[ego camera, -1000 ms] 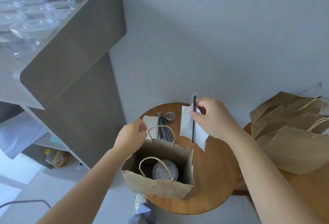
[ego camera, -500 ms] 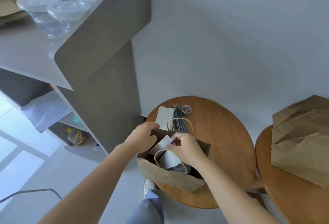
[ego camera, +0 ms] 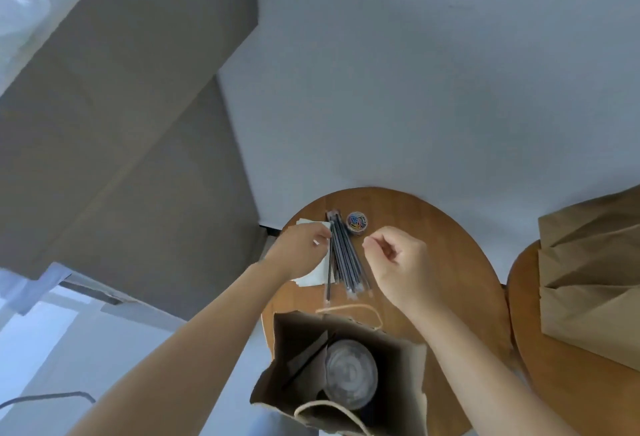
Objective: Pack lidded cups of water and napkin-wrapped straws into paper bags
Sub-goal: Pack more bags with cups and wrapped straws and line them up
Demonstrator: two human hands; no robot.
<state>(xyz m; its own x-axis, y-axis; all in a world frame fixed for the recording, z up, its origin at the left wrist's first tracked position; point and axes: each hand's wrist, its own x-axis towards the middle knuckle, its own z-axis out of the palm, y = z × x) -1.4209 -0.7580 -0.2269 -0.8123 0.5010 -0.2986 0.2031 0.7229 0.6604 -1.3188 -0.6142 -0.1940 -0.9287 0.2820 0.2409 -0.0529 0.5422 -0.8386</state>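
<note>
The left hand [ego camera: 299, 248] pinches the corner of a napkin [ego camera: 311, 278], thin, white and square, lying flat on the round wooden table [ego camera: 450, 262] right beside the straws [ego camera: 346, 262], likely so that wrapping takes one short reach. The right hand [ego camera: 398, 262] hovers over those slim dark straws with fingers curled in, holding nothing I can see. Nearer me the bag [ego camera: 408, 376], stiff brown paper with twine handles, stands open-mouthed, holding a clear cup [ego camera: 349, 373] under a domed lid and a wrapped straw [ego camera: 304, 361] leaning alongside (this one looks packed). More bags [ego camera: 588, 280] lie folded well to the right.
</note>
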